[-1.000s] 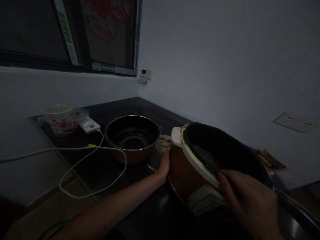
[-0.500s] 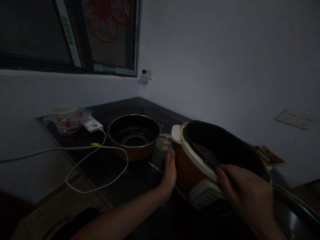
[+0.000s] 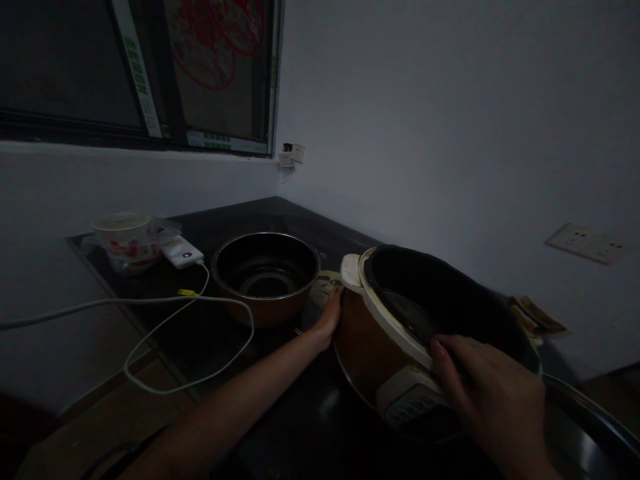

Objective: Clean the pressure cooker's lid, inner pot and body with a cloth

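Round brown-and-white electric cooker (image 3: pixel 360 340): on the black countertop (image 3: pixel 280 215), near its right back edge.
Left hand (image 3: pixel 330 321): open flat against the cooker's side.
Right hand (image 3: pixel 493 387): thumb and fingers pinched on its rim.
Black-lined brown pot (image 3: pixel 267 308): toward the far corner.

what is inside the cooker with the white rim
The cooker shows a dark inner wall and a paler grey patch, too dim to identify. The right hand and near rim hide whatever lies behind them.

From here I see a window (image 3: pixel 215 100), a plastic-wrapped tub (image 3: pixel 125 243) beside a white device (image 3: pixel 183 252) with its pale cable (image 3: pixel 175 299), and a wall socket (image 3: pixel 575 240).
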Tool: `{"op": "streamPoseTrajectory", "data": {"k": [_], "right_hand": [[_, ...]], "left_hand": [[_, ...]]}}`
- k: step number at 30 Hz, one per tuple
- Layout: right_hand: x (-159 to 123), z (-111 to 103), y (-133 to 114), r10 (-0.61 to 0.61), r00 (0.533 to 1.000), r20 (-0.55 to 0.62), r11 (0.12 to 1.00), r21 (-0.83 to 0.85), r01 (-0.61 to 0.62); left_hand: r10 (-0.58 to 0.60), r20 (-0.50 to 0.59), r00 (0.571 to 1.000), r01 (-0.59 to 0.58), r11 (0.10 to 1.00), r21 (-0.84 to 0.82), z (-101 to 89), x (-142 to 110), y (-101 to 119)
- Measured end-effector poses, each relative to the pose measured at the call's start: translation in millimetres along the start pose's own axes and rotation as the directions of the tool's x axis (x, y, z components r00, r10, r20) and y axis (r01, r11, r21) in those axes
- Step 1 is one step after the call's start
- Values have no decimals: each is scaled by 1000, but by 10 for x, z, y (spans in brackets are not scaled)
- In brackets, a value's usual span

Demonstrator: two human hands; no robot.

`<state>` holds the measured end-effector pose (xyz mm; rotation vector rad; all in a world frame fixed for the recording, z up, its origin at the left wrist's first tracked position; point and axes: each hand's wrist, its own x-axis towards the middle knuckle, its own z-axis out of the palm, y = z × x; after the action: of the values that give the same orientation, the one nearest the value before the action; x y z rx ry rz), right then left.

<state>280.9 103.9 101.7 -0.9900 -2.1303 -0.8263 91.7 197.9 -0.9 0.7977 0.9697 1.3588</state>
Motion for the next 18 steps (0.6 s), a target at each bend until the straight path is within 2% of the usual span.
{"op": "streamPoseTrajectory", "data": {"k": [4,7,10,13,15,18], "right_hand": [[-2,3,-5,5,1000,3,1000,-13,-5],[-2,-1,-8,8,1000,10,1000,-10,-8],[-3,-2,-9,5,1000,8,1000,-6,-5],[-6,-1,-10,15,1000,12,1000,-10,-15],[-6,-2,-11,23,1000,18,1000,-10,-23],[-1,-5,-14,24,1000,16,1000,-14,-24]], "left_hand": [[56,13,998,-56,998,-38,85,-410,49],[161,45,986,-157,984,-83,164,-709,42],[227,86,970,-219,972,-87,207,-871,37],[175,35,984,-174,984,-35,211,-829,114],[150,1,989,-150,989,-18,205,-707,202],[138,9,990,-138,990,-27,197,-463,323]]}}
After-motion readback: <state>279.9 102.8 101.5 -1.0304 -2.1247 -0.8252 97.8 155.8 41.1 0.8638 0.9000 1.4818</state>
